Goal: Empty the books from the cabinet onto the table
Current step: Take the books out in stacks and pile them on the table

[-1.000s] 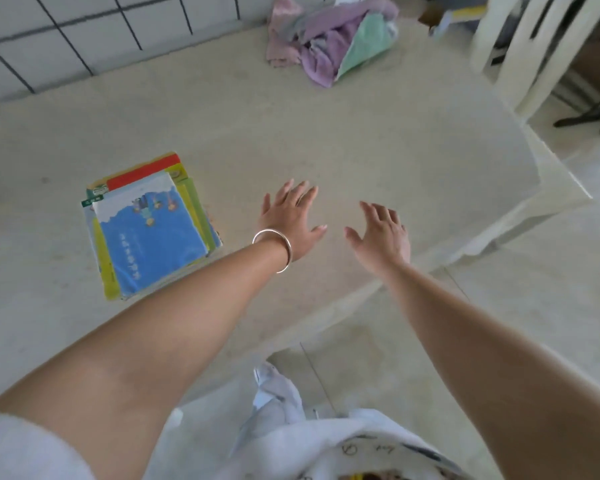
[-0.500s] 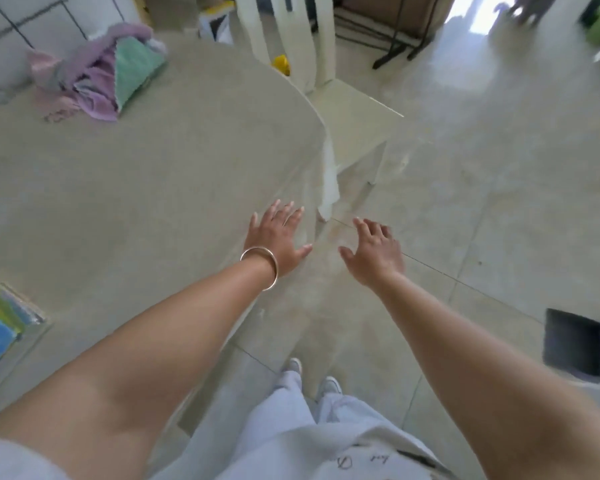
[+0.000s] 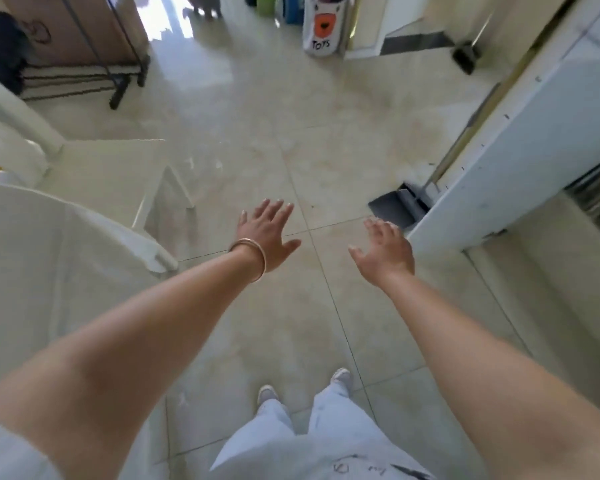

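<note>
1. Both hands hang empty over the floor (image 3: 326, 150). The left hand (image 3: 267, 233) has its fingers (image 3: 274, 211) straight and slightly spread, palm down; a bangle (image 3: 253, 258) sits at its wrist.
2. The right hand (image 3: 383, 252) is empty too, fingers loosely spread and a little bent, thumb out toward the left hand. Neither touches anything.
3. The arms are stretched forward with the hands apart, probably because the person is between loads and readying both hands for the next lift.
4. The counter (image 3: 32, 265) shows only as a pale rounded edge at the left. No books are visible on the part shown, and none are in the hands.
5. A white panel (image 3: 499, 161) runs along the right, just beside the right hand. It may be the cabinet or its door, but I cannot tell; nothing inside it shows. A dustpan (image 3: 395, 209) lies on the floor at its near end.
6. A white chair (image 3: 111, 168) stands past the counter's far edge. A bag marked "TOYS" (image 3: 321, 27) stands well off on the floor.
7. Against half a second ago, the view has swung right: the counter filled the left half then, with a corner of the books at its near-left edge and cloths at the far side. Both are now out of view.
8. The hands keep nearly the same empty pose as before, though they now sit wider apart, and the white panel has come into view.
</note>
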